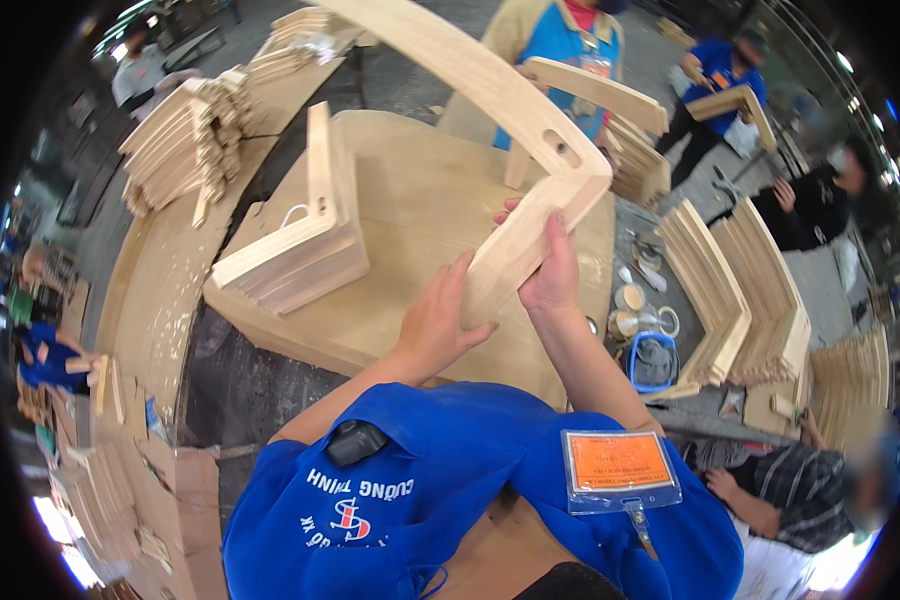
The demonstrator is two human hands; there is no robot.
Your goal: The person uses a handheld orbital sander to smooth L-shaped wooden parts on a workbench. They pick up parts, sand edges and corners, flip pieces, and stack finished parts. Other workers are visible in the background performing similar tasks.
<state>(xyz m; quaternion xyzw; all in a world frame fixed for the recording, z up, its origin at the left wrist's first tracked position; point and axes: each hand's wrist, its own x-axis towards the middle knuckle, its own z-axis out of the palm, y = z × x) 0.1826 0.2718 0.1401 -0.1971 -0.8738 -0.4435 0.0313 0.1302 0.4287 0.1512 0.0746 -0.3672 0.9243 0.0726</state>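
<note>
An L-shaped piece of pale wood (522,235) is held up over the table, its short leg toward me and its long curved arm reaching to the upper left. Near the corner is an oval slot with a dark hole in it. My right hand (553,268) grips the short leg, thumb on its upper face and fingertips showing on the far edge. At the lower end of that leg, my left hand (436,318) wraps the wood, fingers along the left edge and thumb at the bottom. Beneath lies a brown board-covered tabletop (425,190).
A stack of similar L-shaped pieces (305,255) stands at left on the table, more stacks (705,290) at right. Beside these sit tape rolls (630,297) and a blue basket (653,360). Across the table a person in a blue-and-tan top (560,45) stands near; others work around.
</note>
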